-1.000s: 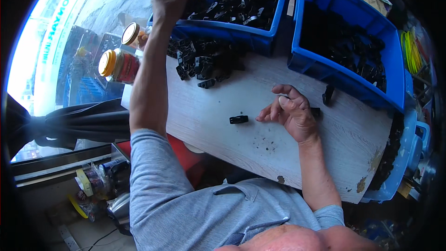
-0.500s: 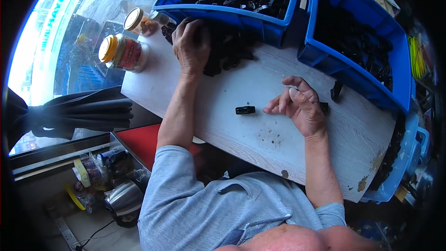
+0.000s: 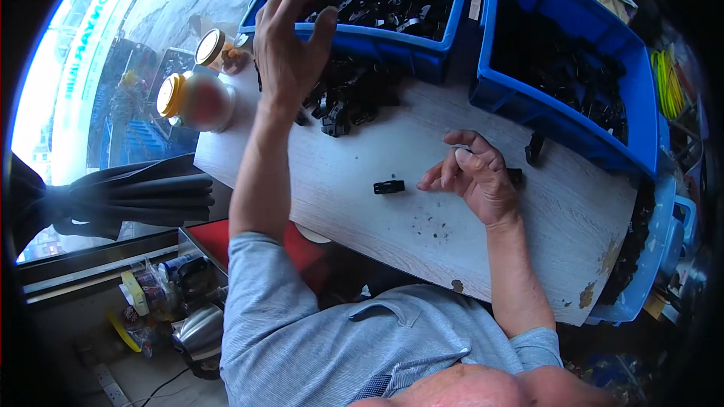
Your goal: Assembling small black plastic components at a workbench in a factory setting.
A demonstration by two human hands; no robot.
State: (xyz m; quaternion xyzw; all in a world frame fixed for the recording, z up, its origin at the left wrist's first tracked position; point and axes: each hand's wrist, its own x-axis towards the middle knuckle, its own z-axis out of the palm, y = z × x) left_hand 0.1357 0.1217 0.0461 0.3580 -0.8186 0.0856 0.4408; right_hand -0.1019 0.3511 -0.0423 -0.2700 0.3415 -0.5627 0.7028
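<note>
My left hand is raised at the near left edge of a blue bin, its fingers spread and nothing seen in them. The bin holds many small black plastic parts with shiny metal bits. Below it, a pile of similar black parts lies on the table. My right hand rests on the tabletop, palm partly up, fingers loosely bent and apart; I see nothing in it. Left of its fingertips lies one black part. Another dark piece shows beside the right hand, partly hidden.
A second blue bin with black parts stands at the right, a black part before it. Two lidded jars, one yellow-capped, stand at the left by the window. A metal kettle sits low left. Dark crumbs dot the pale table.
My left hand has lifted off the pile of black parts and moved up and left to the bin's edge, its fingers spreading. The right hand stays nearly still; the view has shifted slightly.
</note>
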